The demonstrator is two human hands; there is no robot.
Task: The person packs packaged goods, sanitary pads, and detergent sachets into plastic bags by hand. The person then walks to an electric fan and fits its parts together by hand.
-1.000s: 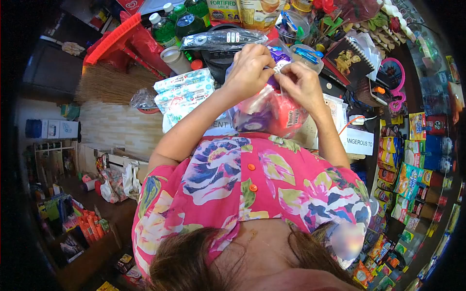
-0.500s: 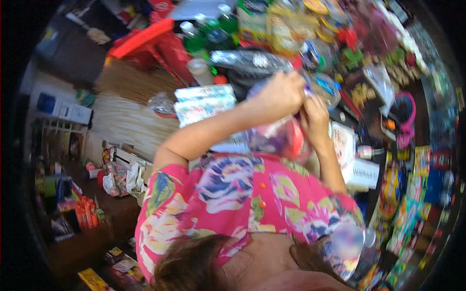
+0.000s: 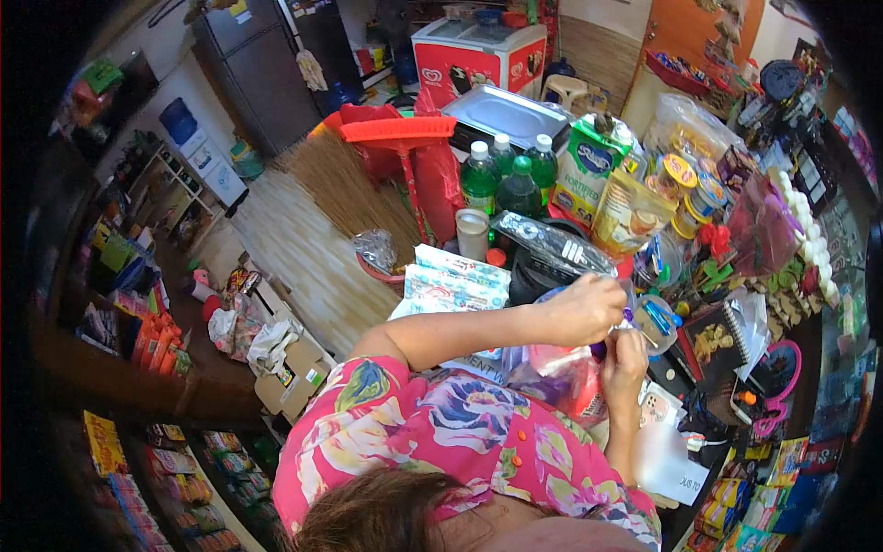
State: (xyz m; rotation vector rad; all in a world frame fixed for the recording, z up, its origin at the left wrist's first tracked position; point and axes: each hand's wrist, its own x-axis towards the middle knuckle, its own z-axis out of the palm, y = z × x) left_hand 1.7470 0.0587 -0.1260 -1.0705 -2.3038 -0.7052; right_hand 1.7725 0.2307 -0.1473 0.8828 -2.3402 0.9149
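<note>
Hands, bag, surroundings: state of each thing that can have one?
Bag, top gathered; tied or not, unclear
Left hand, pinching bag's top
Right hand, same
Bottles, capped, upright
Red broom, head up
Notebook, closed
Fridge, looks shut

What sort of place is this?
Probably a small shop, perhaps inside a home: there is a red-and-white chest freezer with heart logos, rows of colourful packets lined up at lower left, and several green bottles.
</note>
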